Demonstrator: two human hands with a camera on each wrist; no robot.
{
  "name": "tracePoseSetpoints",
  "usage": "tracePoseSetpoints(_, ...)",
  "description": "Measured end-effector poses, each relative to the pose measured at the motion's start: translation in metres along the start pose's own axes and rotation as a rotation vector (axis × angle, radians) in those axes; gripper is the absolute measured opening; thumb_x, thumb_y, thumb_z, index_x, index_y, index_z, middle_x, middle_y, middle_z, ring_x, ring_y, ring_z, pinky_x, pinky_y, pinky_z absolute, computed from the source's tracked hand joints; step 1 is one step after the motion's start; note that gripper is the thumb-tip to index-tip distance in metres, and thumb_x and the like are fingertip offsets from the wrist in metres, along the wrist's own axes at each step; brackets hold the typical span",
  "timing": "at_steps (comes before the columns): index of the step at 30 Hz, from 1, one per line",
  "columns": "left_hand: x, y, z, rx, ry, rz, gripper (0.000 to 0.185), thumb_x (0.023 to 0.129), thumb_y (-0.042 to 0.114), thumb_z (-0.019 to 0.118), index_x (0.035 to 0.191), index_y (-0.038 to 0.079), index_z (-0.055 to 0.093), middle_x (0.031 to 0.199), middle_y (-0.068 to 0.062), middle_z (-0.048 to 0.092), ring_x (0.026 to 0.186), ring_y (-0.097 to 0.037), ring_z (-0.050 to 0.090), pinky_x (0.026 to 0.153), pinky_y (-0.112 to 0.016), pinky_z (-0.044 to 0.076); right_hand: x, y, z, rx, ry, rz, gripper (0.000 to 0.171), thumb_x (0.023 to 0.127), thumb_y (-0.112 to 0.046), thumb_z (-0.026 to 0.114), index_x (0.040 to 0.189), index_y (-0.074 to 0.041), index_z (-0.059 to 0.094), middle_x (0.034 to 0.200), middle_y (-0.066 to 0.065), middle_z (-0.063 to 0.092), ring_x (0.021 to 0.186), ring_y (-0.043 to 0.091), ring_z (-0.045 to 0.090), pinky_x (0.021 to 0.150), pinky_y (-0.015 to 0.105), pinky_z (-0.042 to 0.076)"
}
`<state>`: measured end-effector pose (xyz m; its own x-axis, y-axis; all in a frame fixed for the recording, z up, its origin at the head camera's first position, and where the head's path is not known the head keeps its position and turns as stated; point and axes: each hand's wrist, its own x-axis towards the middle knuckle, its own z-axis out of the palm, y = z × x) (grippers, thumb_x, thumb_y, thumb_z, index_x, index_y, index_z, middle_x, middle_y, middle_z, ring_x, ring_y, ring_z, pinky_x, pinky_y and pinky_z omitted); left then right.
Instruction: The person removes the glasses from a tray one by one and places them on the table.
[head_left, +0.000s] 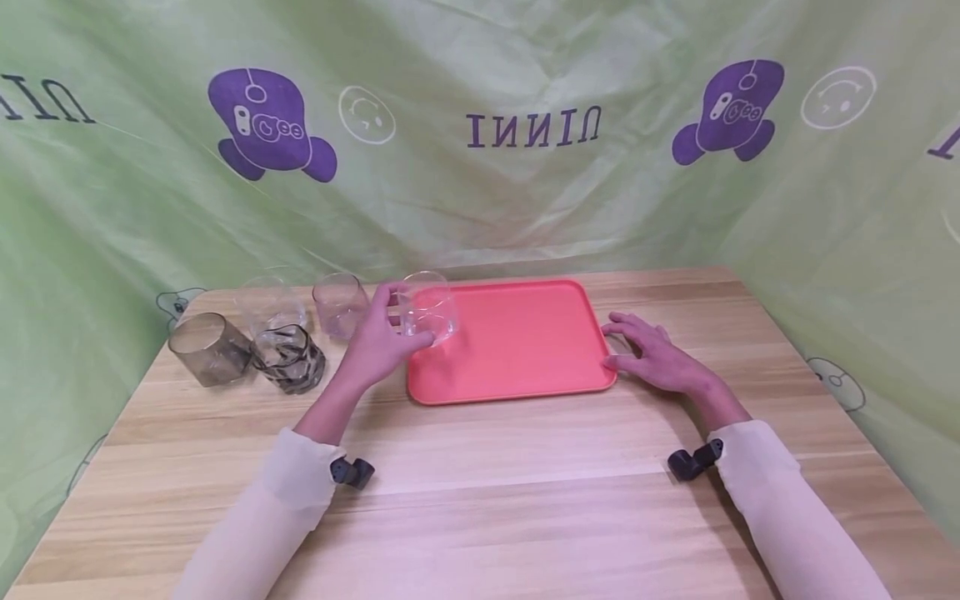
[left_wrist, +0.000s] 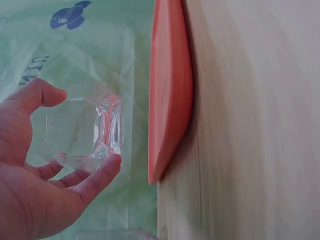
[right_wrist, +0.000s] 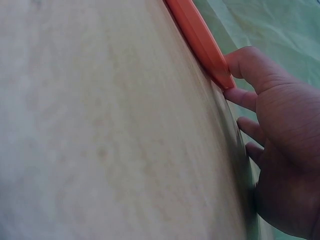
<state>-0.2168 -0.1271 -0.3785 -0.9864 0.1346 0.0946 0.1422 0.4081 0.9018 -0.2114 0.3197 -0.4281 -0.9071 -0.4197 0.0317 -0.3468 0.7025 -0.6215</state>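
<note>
Clear tumbler (head_left: 429,308): held in the left hand (head_left: 382,337), thumb on one side and fingers curled round the other, at the tray's (head_left: 525,350) left end. Whether its base has met the tray surface cannot be told from the head view; the left wrist view shows the tumbler (left_wrist: 82,132) beside the tray rim (left_wrist: 170,95), pinched between thumb and fingertips (left_wrist: 107,167).

Coral tray: flat on the desk (head_left: 480,492), nothing else on it. Right hand (head_left: 652,354) rests at its right edge, fingers spread and relaxed, tips touching the rim; right wrist view shows the thumb (right_wrist: 245,62) against the tray corner (right_wrist: 220,75), gripping nothing.

Other glassware, left of the tray and well apart from the right hand: smoky glass (head_left: 210,348), dark patterned glass (head_left: 291,358), two clear glasses behind (head_left: 270,307) (head_left: 339,304). The nearest clear one stands just beside the left wrist.

Risks, as judged:
- Grip is light and the glass smooth; it could slip and tip on the rim.
- Base may catch the raised rim.
- Left forearm could knock the neighbouring glasses.
- Tray may slide if the right hand lifts.
</note>
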Motion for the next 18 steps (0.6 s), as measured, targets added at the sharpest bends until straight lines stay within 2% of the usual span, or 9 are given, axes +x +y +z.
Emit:
tracePoseSetpoints(7,-0.011,-0.011,-0.017,0.038,0.008,-0.027,0.079,0.079,0.017,0.085,0.144,0.01,0.04,0.137,-0.014,0.049,0.12,-0.038,0.055,0.092,-0.054,0.053,0.001,-0.003,-0.001,0.008,0.001,-0.001,0.054,0.099,-0.028,0.07,0.144,-0.002,0.053,0.162,0.027,0.027,0.149,0.05,0.017,0.114,0.074,-0.005)
tracePoseSetpoints(12,-0.019,-0.017,-0.03,0.065,0.014,-0.054,0.077,0.08,0.016,0.085,0.142,0.008,0.04,0.138,-0.014,0.05,0.124,-0.038,0.053,0.095,-0.055,0.051,0.0,-0.003,0.0,0.007,0.003,-0.002,0.053,0.099,-0.027,0.07,0.143,-0.001,0.054,0.162,0.027,0.027,0.149,0.05,0.017,0.113,0.074,-0.005)
tracePoseSetpoints(18,-0.026,-0.021,-0.043,0.115,-0.003,-0.088,0.082,0.082,0.017,0.084,0.147,0.004,0.035,0.145,-0.022,0.046,0.13,-0.044,0.049,0.098,-0.058,0.049,-0.001,-0.002,-0.001,0.005,0.005,-0.002,0.055,0.098,-0.029,0.071,0.143,-0.001,0.053,0.162,0.027,0.027,0.149,0.051,0.018,0.114,0.074,-0.004)
